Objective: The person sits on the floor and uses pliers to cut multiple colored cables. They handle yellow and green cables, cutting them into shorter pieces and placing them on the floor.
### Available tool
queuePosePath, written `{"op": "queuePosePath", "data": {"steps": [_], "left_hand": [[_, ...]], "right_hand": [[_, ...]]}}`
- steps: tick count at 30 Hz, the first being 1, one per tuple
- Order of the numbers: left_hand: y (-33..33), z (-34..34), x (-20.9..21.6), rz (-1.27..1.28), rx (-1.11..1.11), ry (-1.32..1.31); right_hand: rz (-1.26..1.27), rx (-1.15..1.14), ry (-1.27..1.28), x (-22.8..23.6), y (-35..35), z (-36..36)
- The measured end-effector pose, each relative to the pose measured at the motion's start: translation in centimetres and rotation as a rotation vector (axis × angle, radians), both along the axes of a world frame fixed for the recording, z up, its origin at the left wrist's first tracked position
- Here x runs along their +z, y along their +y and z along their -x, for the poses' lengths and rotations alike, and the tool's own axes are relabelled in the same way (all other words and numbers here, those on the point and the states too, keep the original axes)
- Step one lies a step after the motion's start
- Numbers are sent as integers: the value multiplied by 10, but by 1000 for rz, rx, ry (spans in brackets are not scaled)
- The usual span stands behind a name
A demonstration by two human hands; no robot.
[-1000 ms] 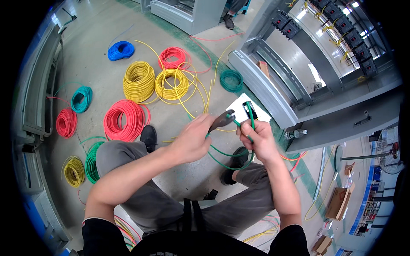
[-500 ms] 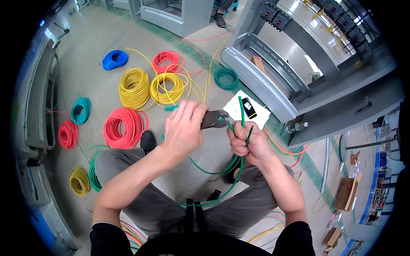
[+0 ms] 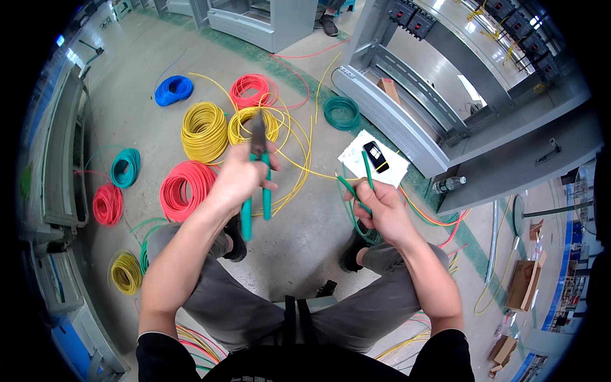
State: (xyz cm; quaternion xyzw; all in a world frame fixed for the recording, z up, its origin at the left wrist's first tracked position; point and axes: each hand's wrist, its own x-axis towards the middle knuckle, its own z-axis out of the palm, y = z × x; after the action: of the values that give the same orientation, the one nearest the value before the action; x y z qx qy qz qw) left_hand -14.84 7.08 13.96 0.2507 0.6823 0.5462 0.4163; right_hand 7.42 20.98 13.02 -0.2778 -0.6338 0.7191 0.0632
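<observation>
My left hand grips a pair of pliers with dark jaws and green handles. The jaws point away from me over a yellow coil, and the handles hang toward my knees. To the right, over my right knee, my right hand pinches green wire between thumb and fingers. Two wire ends stick out past the fingers, one up and one to the left; whether their tips are bare is too small to tell. More green wire loops below that hand, beside my right foot. Pliers and wire are apart.
Yellow coils, red coils, a blue coil and a dark green coil lie on the floor. A phone rests on white paper. A grey cabinet frame and plastic bottle stand right.
My left hand has drawn the pliers left, away from the green wire, and their jaws now point away from me. The green loop over my legs has dropped toward my right foot.
</observation>
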Motion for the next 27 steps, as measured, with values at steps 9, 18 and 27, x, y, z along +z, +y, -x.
{"op": "queuePosePath", "data": {"steps": [9,18,27], "left_hand": [[-6,-42,-31,-240,-534,466],[-6,-51,-27,-276,-498,507],[-11,-50,-29,-191,-478,619]], "right_hand": [[-112,345,-41,5,-3,-4],[120,385,3,6,-3,-2],[109,412,11,7,-8,3]]}}
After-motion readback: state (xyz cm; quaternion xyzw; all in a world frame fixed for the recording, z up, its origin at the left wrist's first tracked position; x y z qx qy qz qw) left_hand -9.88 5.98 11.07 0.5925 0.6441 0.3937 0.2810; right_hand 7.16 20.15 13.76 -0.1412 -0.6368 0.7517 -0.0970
